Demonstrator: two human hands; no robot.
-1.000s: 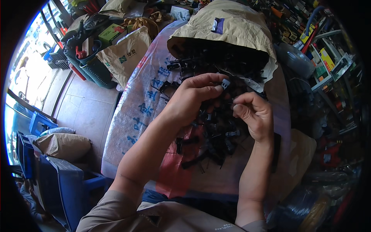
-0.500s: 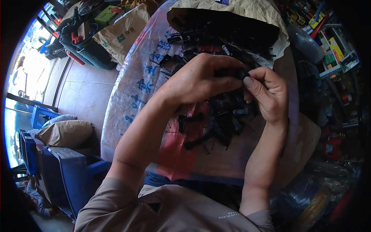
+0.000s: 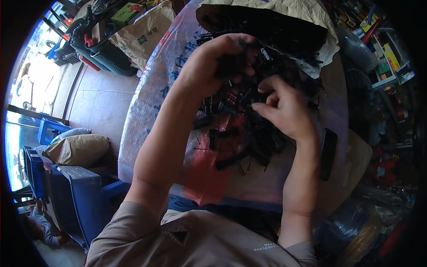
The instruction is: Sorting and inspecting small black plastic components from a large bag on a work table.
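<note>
My left hand is over the far left part of a pile, its fingers curled around a dark black part that is too blurred to make out fully. To its right and nearer me, my right hand hovers at the loose black plastic parts, thumb and forefinger apart, with no held thing visible between them. The parts are heaped on a white woven sack with a red band. Several carry thin dark pins or screws. A single black part lies on the red band.
An open brown paper sack with more black parts lies at the far side. A flat black phone-like slab is beside my right forearm. Blue plastic furniture and a filled sack stand left; cluttered shelves stand right.
My hands, close together before, have parted. The left moved away and left with the black part; the right dropped left and nearer to the pile, its fingers spreading.
</note>
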